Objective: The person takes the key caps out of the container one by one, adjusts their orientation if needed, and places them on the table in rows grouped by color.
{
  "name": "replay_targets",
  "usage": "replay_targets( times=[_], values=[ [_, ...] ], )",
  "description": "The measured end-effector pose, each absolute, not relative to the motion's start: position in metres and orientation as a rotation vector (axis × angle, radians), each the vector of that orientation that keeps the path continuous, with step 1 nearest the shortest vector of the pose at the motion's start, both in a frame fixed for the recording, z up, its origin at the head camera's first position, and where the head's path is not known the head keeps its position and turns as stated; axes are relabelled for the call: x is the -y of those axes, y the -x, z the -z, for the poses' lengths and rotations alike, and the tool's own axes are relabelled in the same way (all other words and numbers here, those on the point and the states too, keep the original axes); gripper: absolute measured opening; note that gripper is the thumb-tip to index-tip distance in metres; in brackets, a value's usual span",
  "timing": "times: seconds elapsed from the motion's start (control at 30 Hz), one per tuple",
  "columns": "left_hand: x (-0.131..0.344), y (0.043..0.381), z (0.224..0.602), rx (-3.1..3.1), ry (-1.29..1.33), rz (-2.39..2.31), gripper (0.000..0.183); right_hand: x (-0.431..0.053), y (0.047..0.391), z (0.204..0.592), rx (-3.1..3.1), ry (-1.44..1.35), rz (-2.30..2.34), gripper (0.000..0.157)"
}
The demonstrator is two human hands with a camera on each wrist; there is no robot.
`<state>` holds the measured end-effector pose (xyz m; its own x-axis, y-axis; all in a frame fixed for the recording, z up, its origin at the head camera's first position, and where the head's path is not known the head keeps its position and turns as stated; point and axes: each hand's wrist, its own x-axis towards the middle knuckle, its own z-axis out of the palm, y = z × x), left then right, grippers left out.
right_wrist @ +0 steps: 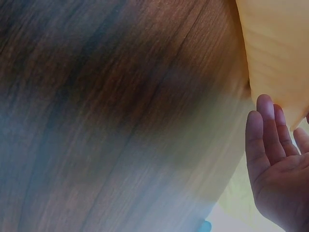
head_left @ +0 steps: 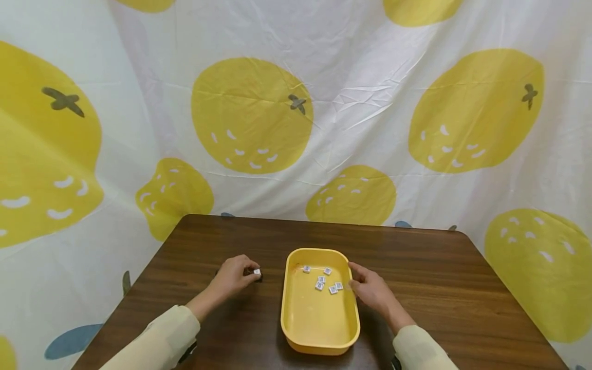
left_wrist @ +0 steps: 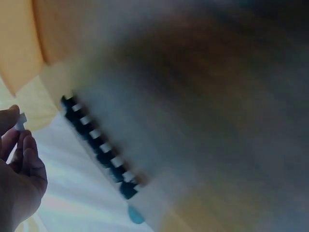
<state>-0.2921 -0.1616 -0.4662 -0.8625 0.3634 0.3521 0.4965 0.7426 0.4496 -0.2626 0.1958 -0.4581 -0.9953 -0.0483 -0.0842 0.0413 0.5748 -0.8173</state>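
Observation:
My left hand (head_left: 235,275) pinches a small white block (head_left: 257,272) between thumb and fingertips, left of the yellow tray. Beneath and behind that hand lies a dark toothed strip (left_wrist: 99,145), mostly hidden in the head view; white pieces sit between its teeth in the left wrist view. Several small white square tiles (head_left: 321,279) with dark print lie in the far half of the yellow tray (head_left: 319,321). Against the tray's right side rests my right hand (head_left: 373,292), its fingers (right_wrist: 270,130) fairly straight along the outer wall.
The brown wooden table (head_left: 444,288) carries the tray near its middle. Behind it hangs a white cloth (head_left: 351,128) with a yellow fruit print, close to the table's far edge.

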Motion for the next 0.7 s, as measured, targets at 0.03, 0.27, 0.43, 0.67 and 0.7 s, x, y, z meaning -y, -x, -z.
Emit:
replay_targets(
  times=[0.03, 0.27, 0.43, 0.67, 0.7],
  values=[
    [0.164, 0.291, 0.469, 2.718, 0.696, 0.796, 0.010, -0.196, 0.263, 0.458, -2.702, 0.007, 1.402, 0.053],
    [0.171, 0.283, 0.486, 2.733, 0.862, 0.774, 0.008, -0.196, 0.263, 0.460, -2.695, -0.011, 1.402, 0.053],
    [0.171, 0.281, 0.495, 2.760, 0.875, 0.759, 0.008, -0.196, 0.263, 0.460, -2.695, -0.006, 1.418, 0.053],
    [0.172, 0.280, 0.501, 2.755, 0.898, 0.759, 0.007, -0.196, 0.264, 0.460, -2.688, -0.005, 1.424, 0.053],
    [0.173, 0.279, 0.501, 2.751, 0.902, 0.755, 0.007, -0.196, 0.264, 0.460, -2.688, -0.005, 1.423, 0.053]
  ],
)
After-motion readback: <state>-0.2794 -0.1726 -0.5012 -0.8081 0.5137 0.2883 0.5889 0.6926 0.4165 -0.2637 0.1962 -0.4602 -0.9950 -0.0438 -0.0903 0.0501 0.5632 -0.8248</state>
